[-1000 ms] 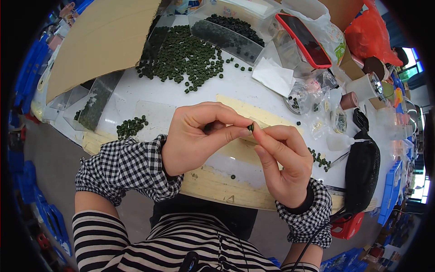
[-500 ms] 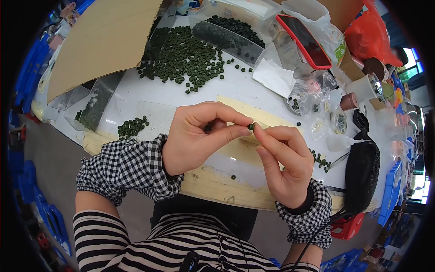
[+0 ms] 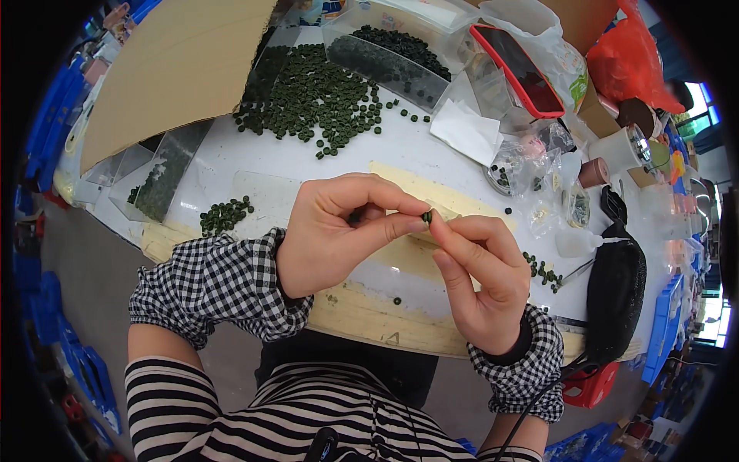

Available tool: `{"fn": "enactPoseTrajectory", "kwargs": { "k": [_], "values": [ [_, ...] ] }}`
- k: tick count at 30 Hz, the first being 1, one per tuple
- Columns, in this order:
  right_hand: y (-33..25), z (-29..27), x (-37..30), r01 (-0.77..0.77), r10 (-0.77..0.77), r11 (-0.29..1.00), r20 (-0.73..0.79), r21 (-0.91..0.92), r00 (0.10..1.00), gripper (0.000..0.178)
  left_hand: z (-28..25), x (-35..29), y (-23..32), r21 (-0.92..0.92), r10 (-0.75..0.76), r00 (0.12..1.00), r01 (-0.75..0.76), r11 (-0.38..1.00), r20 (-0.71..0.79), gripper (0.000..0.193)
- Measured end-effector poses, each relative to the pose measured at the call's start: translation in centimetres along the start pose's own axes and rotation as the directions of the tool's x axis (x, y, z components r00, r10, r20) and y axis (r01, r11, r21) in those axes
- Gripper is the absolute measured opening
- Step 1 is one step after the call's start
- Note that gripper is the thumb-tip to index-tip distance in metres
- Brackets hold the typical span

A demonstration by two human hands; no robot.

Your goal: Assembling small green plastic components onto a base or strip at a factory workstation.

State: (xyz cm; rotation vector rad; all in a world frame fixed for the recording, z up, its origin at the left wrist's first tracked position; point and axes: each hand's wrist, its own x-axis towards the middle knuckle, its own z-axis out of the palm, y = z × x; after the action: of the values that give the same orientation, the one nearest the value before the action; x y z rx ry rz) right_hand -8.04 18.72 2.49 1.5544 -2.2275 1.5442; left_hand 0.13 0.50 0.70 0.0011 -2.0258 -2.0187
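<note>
Over the near middle of the table, my left hand (image 3: 335,231) pinches a small dark green round piece (image 3: 426,217) between thumb and forefinger. My right hand (image 3: 486,277) meets it from the other side, with the forefinger's tip against the piece. The right thumb stands away from that finger, and the remaining right fingers are loosely bent. Beyond my hands lies a broad heap of similar green pieces (image 3: 312,96). A smaller pile (image 3: 224,216) is left of my left wrist, and several loose pieces (image 3: 542,269) lie right of my right hand.
Clear bins holding dark pieces stand at the back (image 3: 396,58) and left (image 3: 165,181), the left one partly under a cardboard sheet (image 3: 169,73). A red-cased phone (image 3: 517,71), white tissue (image 3: 465,132) and black pouch (image 3: 616,292) are rightward. Yellowish tape covers the table's front edge (image 3: 369,312).
The green piece appears slightly turned between my fingertips. My right thumb has shifted a little; my left hand keeps nearly the same place.
</note>
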Motion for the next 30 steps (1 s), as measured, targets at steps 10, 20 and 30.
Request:
{"fn": "enactPoseTrajectory", "kwargs": {
  "k": [10, 20, 30],
  "values": [
    [-0.03, -0.13, 0.14, -0.003, 0.003, 1.0, -0.011, -0.009, 1.0, 0.037, 0.07, 0.08, 0.1, 0.01, 0.059, 0.998, -0.059, 0.998, -0.007, 0.022],
    [0.0, -0.12, 0.08, 0.023, -0.024, 0.999, -0.02, -0.049, 1.0, 0.037, 0.02, 0.17, 0.32, -0.103, -0.061, 0.998, 0.062, 0.993, 0.008, 0.024],
    [0.03, -0.11, 0.08, 0.029, -0.03, 0.998, -0.023, -0.052, 0.999, 0.039, -0.13, 0.33, 0.09, -0.069, -0.03, 1.0, 0.03, 0.997, 0.003, 0.019]
  ]
}}
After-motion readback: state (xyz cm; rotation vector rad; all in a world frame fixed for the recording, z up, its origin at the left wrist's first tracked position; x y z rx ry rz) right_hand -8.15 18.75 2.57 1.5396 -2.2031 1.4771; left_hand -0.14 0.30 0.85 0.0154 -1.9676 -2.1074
